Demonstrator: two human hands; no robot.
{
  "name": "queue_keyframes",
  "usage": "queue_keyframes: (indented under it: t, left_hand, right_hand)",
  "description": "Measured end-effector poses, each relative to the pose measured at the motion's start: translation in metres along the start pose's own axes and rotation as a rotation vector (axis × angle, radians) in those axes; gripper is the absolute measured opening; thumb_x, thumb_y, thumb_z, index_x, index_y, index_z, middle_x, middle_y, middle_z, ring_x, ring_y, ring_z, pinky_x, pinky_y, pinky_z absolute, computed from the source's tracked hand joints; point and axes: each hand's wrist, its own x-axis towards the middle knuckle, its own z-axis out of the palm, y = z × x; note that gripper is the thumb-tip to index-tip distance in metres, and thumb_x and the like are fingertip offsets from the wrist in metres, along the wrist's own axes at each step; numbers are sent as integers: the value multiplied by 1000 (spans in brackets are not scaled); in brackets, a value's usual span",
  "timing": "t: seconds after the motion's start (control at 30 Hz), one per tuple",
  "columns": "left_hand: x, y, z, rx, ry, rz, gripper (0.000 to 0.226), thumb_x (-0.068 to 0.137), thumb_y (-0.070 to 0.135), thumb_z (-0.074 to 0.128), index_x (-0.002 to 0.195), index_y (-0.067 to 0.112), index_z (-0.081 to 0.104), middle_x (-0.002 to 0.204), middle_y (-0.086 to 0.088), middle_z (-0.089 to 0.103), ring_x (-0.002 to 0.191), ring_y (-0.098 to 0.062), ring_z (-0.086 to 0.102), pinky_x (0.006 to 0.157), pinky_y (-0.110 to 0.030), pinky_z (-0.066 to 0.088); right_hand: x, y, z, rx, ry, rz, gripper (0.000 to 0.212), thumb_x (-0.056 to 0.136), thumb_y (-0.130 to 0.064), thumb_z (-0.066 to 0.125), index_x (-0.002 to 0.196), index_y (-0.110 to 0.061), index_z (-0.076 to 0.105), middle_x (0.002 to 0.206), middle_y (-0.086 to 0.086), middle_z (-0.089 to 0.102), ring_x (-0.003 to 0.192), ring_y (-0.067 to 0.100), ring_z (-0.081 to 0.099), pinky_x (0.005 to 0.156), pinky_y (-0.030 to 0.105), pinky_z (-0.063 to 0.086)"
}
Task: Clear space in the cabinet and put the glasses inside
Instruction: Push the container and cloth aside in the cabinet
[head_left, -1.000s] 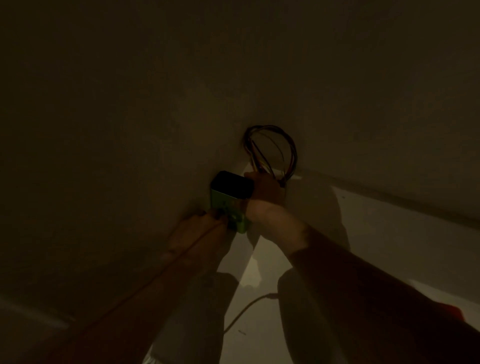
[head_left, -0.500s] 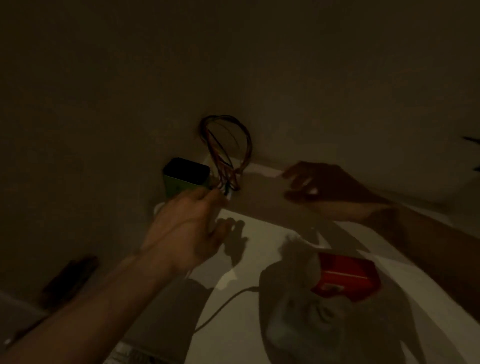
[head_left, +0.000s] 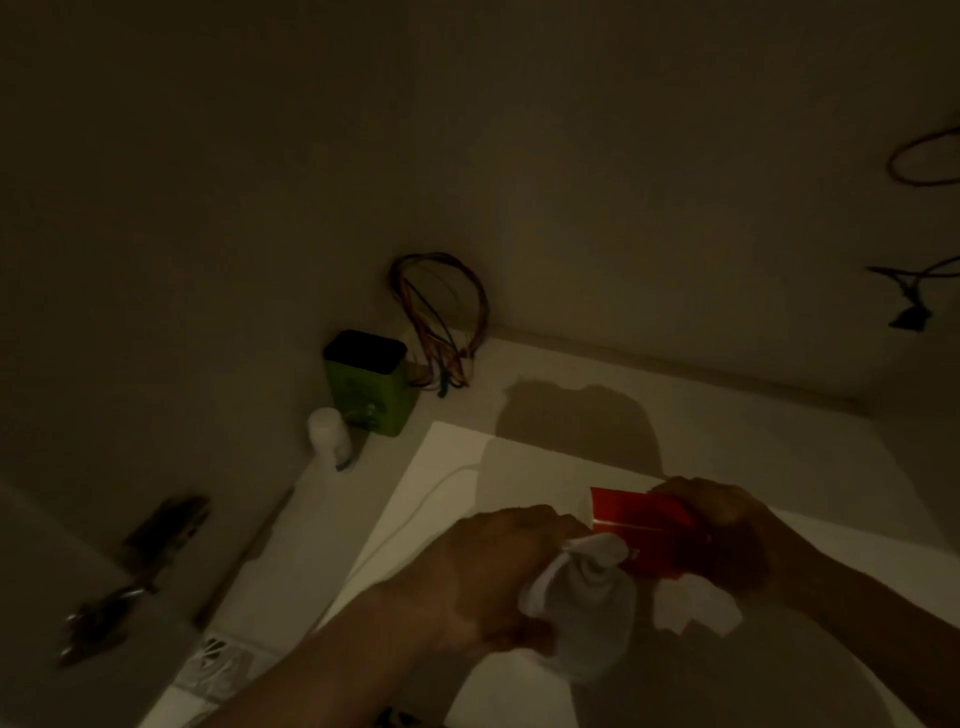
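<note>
Red card or plastic marks the small box now gripped at its right end by the right hand, whose fingers are clamped around it. Just beside it, a white cloth-like bundle is gathered by the left hand; its fingers are curled shut on the bundle's neck. Both items are lifted from the near part of the cabinet shelf, probably so that room is made for the glasses. No glasses are seen in the head view, so their whereabouts cannot be told.

At the back corner, a green tin with a dark lid is stood against the wall, a white bottle is placed just beside it, and a loop of coloured wires is leaned in the corner; these appear pushed aside to free the middle.

Compared with half a second ago, the hands have been drawn away from the tin and wires and brought together low at the front. The red box, lying free then, is now held, and the view has tilted downward.
</note>
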Motion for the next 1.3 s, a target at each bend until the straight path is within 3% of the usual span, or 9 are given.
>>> queue_keyframes:
  t: [0.1, 0.2, 0.3, 0.43, 0.6, 0.7, 0.87, 1.03, 1.3]
  left_hand:
    - [-11, 0, -4, 42, 12, 3, 83, 72, 39, 87, 141, 37, 40, 133, 8, 53, 118, -16, 52, 97, -40, 46]
    - [-38, -12, -19, 4, 32, -59, 85, 74, 32, 85, 145, 36, 39, 143, 9, 49, 127, -16, 49, 103, -32, 41]
    - [-68, -27, -42, 81, 79, -133, 76, 73, 27, 82, 139, 36, 44, 139, 9, 51, 124, -15, 52, 100, -28, 43]
    - [-100, -53, -77, 141, 66, -255, 75, 72, 24, 86, 135, 34, 48, 134, 17, 51, 121, -4, 50, 98, -24, 42]
    - [-117, -84, -77, 140, 94, -441, 61, 82, -4, 74, 137, 9, 50, 122, 5, 56, 109, -12, 55, 81, -2, 38]
    - [-129, -96, -81, 153, 24, -471, 72, 86, 11, 75, 145, 18, 35, 142, 11, 37, 130, -10, 43, 84, 7, 15]
    - [-137, -100, -93, 239, 8, -498, 72, 83, 20, 77, 146, 25, 42, 147, 5, 47, 131, -15, 45, 92, 3, 20]
    - [-130, -97, -100, 416, -112, -644, 35, 92, 25, 65, 127, 19, 59, 133, -10, 56, 120, -28, 53, 100, -35, 42]
    - [-131, -95, -101, 491, 24, -712, 18, 90, 21, 65, 108, 20, 66, 106, -8, 63, 95, -25, 62, 74, -26, 44]
  right_hand:
    - [10, -23, 3, -35, -17, 47, 38, 84, -9, 79, 119, -17, 65, 111, 1, 69, 95, 8, 68, 84, 28, 58]
    - [31, -51, 16, 111, -47, 55, 32, 89, 3, 70, 114, -16, 67, 113, 11, 69, 89, 17, 71, 72, 30, 59]
    - [53, -84, 39, 103, -103, 25, 41, 84, -3, 76, 115, -25, 62, 110, -4, 67, 98, 15, 67, 75, 23, 54]
    - [66, -126, 74, 144, -172, -128, 7, 90, -9, 62, 97, -8, 62, 85, 10, 63, 74, 23, 67, 53, 31, 58]
    - [91, -164, 117, 82, -79, -176, 46, 71, -12, 83, 112, -26, 68, 96, -1, 73, 86, 17, 71, 76, 45, 61]
    - [101, -181, 132, 47, -56, -136, 41, 69, -24, 81, 107, -33, 68, 98, -6, 71, 91, 17, 68, 82, 46, 59]
    - [111, -191, 156, 58, -54, -91, 37, 70, -28, 79, 103, -38, 68, 98, -7, 70, 94, 20, 67, 86, 47, 56]
    - [118, -198, 172, 116, -64, -97, 34, 79, -22, 74, 111, -29, 63, 107, 7, 66, 101, 31, 66, 91, 47, 55]
    - [117, -193, 177, 306, -150, -59, 40, 78, -14, 81, 116, -23, 71, 86, -12, 66, 95, 16, 68, 90, 35, 56]
